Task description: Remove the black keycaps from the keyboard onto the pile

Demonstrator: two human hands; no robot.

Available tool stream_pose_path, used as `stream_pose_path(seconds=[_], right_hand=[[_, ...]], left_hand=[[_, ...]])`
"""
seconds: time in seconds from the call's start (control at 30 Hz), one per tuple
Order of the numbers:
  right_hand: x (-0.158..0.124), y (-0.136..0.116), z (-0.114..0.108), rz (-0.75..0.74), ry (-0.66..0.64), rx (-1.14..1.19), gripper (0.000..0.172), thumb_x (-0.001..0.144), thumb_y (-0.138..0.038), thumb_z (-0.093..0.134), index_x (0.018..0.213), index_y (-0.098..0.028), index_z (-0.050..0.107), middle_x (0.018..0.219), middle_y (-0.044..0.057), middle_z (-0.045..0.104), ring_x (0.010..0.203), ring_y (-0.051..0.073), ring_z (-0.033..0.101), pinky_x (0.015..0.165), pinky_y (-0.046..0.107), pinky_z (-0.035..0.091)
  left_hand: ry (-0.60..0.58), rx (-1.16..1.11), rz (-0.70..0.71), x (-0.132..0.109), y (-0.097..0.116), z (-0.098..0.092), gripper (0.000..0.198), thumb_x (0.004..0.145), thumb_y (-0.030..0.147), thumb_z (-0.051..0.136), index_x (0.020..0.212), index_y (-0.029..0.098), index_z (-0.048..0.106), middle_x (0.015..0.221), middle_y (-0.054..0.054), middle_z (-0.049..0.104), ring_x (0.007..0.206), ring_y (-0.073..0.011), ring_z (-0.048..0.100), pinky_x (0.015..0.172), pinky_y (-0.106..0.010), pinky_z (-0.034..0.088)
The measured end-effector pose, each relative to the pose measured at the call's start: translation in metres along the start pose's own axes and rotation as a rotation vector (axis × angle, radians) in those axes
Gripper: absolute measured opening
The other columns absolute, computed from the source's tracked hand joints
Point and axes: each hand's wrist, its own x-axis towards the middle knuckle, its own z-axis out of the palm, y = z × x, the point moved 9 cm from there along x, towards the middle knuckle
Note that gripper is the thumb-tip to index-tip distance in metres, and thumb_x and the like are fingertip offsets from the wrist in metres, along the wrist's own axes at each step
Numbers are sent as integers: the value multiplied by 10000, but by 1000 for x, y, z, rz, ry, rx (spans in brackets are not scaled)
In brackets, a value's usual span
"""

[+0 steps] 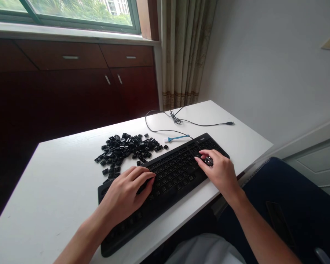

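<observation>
A black keyboard (170,172) lies at a slant across the white table, with bare key sockets showing over much of it. My left hand (129,187) is bent over its left half; thumb and index fingertips come close together above the sockets, and anything between them is too small to make out. Over the right part is my right hand (218,167), its fingers curled round a few dark keycaps (208,161). Behind the keyboard, a loose pile of black keycaps (126,146) spreads over the table, some close to my left hand.
A blue-and-white brush-like tool (177,138) lies behind the keyboard. The black cable (176,118) loops across the white table (57,183) to a USB plug (230,123). A dark blue chair (299,198) with a phone-like object (279,220) is at right. Cabinets (79,58) stand beyond.
</observation>
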Motion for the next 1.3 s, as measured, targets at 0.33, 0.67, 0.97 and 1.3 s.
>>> stream_pose_path(seconds=[0.33, 0.67, 0.97, 1.3], right_hand=[[0, 4, 11, 72, -14, -113, 244, 963, -426, 616, 1027, -231, 749, 1004, 64, 714, 786, 210, 709, 563, 299, 463], [0, 2, 2, 7, 99, -40, 168, 938, -355, 656, 1011, -231, 743, 1005, 14, 738, 825, 163, 721, 710, 274, 534], [-6, 5, -2, -134, 99, 2, 237, 954, -360, 657, 1146, -230, 709, 1024, 4, 758, 870, 163, 726, 734, 277, 534], [-6, 1, -4, -143, 42, 4, 244, 965, -327, 653, 1191, -246, 695, 1053, -6, 759, 915, 150, 733, 788, 256, 557]], left_hand=[[-11, -15, -1, -1, -1, 1, 201, 970, 190, 560, 1139, 229, 661, 1086, -81, 705, 962, -220, 654, 799, -350, 568], [-2, -13, 2, -2, -1, 1, 188, 967, 183, 571, 1123, 219, 671, 1070, -71, 707, 948, -210, 653, 794, -337, 558], [1, -56, -36, -1, -1, 1, 174, 956, 167, 595, 1106, 222, 665, 1062, -56, 708, 927, -199, 638, 790, -338, 546], [4, -46, -23, -2, -2, 1, 178, 949, 168, 604, 1106, 222, 668, 1067, -59, 710, 925, -204, 638, 790, -342, 546]])
